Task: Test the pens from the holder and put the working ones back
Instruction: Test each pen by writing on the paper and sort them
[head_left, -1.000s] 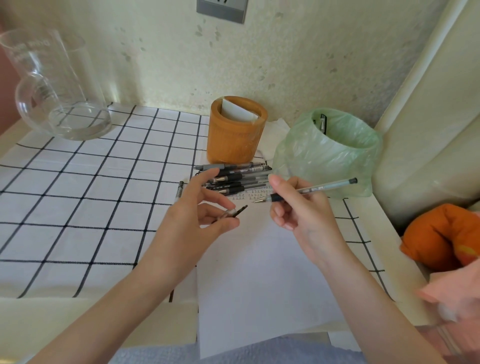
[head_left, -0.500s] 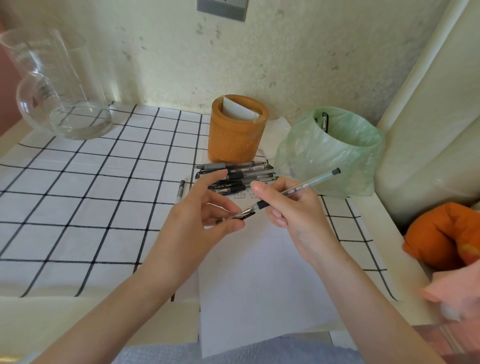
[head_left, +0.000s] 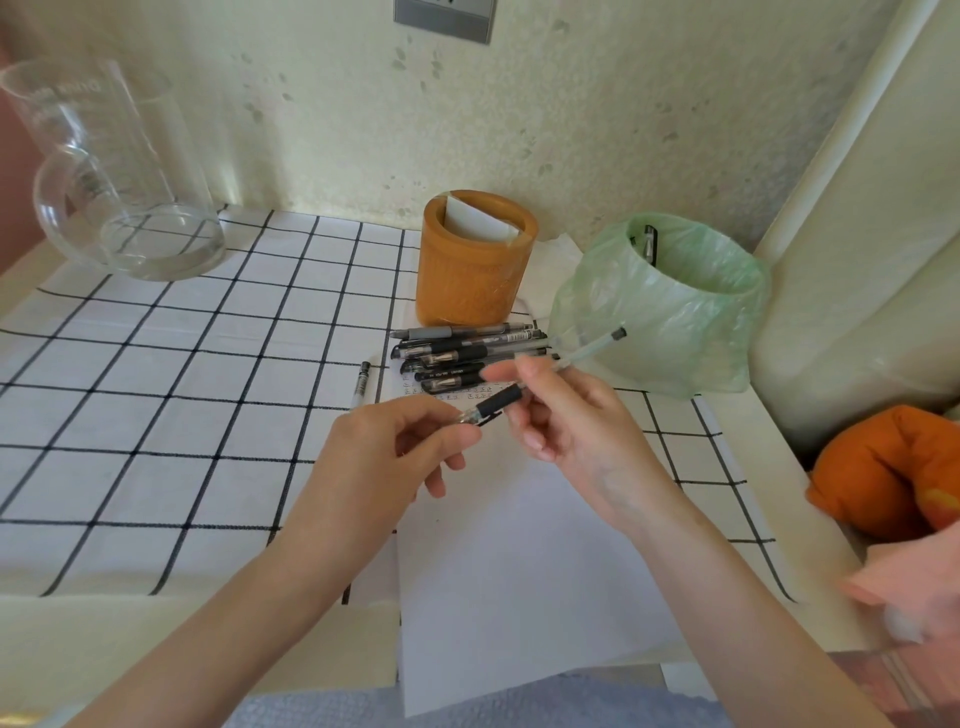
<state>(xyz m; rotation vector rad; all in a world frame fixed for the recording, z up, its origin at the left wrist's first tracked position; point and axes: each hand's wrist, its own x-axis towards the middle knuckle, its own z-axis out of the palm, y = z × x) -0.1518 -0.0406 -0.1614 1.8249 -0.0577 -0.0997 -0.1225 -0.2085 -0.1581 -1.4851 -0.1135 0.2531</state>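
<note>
With left hand (head_left: 395, 457), pinched the tip end of a pen (head_left: 500, 402); with right hand (head_left: 566, 426), gripped its barrel. Held it above the paper (head_left: 519, 571), near the pen pile (head_left: 467, 353) before the holder (head_left: 475, 270).

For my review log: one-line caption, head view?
Left hand and right hand hold a clear black-gripped pen over a white paper sheet.

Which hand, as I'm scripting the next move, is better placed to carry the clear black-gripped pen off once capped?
Probably the right hand: it grips the clear black-gripped pen by its barrel, nearer the green plastic-lined bin. The left hand pinches only the small clear cap.
</note>
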